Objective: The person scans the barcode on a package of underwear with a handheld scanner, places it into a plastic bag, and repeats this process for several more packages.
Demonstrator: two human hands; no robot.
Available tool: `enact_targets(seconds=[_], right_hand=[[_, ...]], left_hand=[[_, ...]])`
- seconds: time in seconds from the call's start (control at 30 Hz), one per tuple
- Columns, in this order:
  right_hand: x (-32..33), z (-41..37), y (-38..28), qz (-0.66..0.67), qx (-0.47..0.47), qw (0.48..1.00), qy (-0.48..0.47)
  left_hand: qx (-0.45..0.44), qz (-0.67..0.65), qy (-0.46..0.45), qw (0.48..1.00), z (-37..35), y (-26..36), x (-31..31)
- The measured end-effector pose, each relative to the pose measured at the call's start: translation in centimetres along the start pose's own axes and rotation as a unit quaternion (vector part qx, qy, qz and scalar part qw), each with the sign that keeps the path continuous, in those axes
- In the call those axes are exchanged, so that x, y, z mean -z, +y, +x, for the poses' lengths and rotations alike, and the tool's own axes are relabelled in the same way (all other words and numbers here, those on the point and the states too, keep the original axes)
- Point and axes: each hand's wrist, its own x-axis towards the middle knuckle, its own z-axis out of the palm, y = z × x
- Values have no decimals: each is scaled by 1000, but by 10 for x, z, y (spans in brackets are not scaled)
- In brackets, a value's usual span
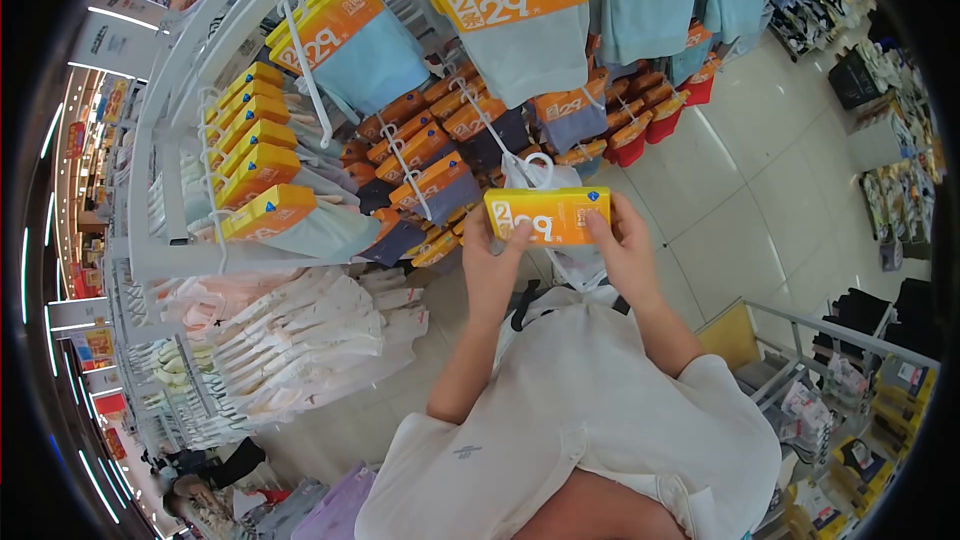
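Observation:
Both my hands hold a yellow and orange package (550, 216) marked "29" in front of my body. My left hand (492, 265) grips its left end, thumb on the front face. At the right end my right hand (628, 252) has its thumb on the front and fingers behind. Whatever hangs from the package's back is hidden from view. Just behind it is a white plastic bag (578, 266), partly covered by the package and hands. Similar packs with light blue cloth (525, 50) hang on hooks beyond my hands.
A white rack (160, 170) curves along the left, with white hooks sticking out towards me. Pale clothes (300, 330) hang below it. At the lower right stands a metal rack (800, 320) with packaged goods. Tiled floor (710, 190) shows at the right.

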Motion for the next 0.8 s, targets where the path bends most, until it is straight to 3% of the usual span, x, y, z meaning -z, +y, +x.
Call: enact_targets(seconds=[0.1,0.13,0.2,0.23,0.33,0.47,0.53,0.6,0.67,0.73,0.77,0.8], right_hand=[[-17,-16,-15,-109,46,992,48],[-23,-20,-19,-153,55,985,62],[-32,-18,-21,-252,239,938,-2],[-36,-18,-21,-297,329,896,-35],[-44,-24,-20,-341,359,866,-71],[-22,-34,-13,-216,391,891,-85],[2,-37,5,-226,372,900,30],[20,-20,39,-167,236,931,225],[56,-4,74,-253,14,931,262],[150,-11,226,-546,-127,811,167],[166,-17,246,-562,-339,754,31],[172,-26,261,-432,-470,768,47]], left_hand=[[-183,166,29,968,-8,3,-5],[-164,64,-23,984,-11,5,-10],[-121,-141,-125,975,-18,11,-17],[-48,-166,-149,974,-28,8,-8],[52,-226,-80,970,-26,7,-4],[41,-322,-24,945,-15,19,3],[55,-346,1,937,-11,18,10],[75,-371,12,926,-11,26,14],[84,-382,12,920,-11,21,18],[87,-382,8,920,-11,20,19],[86,-377,7,922,-11,22,18],[85,-371,7,925,-11,23,18]])
